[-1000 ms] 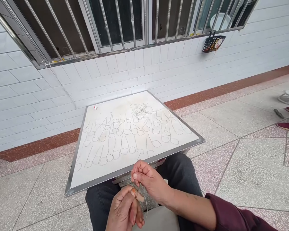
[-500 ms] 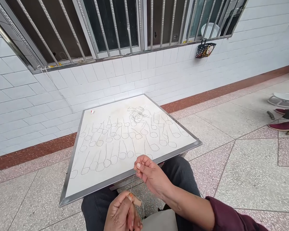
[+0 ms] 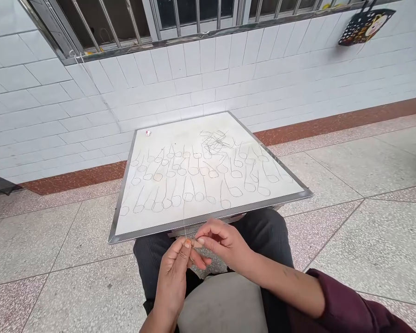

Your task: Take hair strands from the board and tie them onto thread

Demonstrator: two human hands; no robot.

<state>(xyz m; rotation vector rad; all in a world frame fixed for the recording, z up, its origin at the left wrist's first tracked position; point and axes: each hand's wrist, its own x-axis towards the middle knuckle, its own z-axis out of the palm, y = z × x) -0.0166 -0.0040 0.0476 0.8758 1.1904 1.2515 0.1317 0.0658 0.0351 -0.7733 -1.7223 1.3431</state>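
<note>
My left hand is closed, its thumb and finger pinching a thin wire together with a short tan peg, perhaps wood. One end of the wire stands up from that pinch, in front of the board. Coming from the right, my right hand is also closed, thumb and forefinger pressed together at the peg's end, where they seem to grip the wire's other part. The fingers hide much of it. Rows of bent wires with round loops lie on the white board beyond my hands.
A tangled heap of straight wires lies at the board's far right. A small white-and-red object sits near the far left corner. The board's metal edge is close to my knees. Behind stands a tiled wall with a hanging bag.
My right hand has come down from above to meet my left at the tan peg. The wire, earlier stretched between both hands, now points up from the left one. The view has tilted down.
</note>
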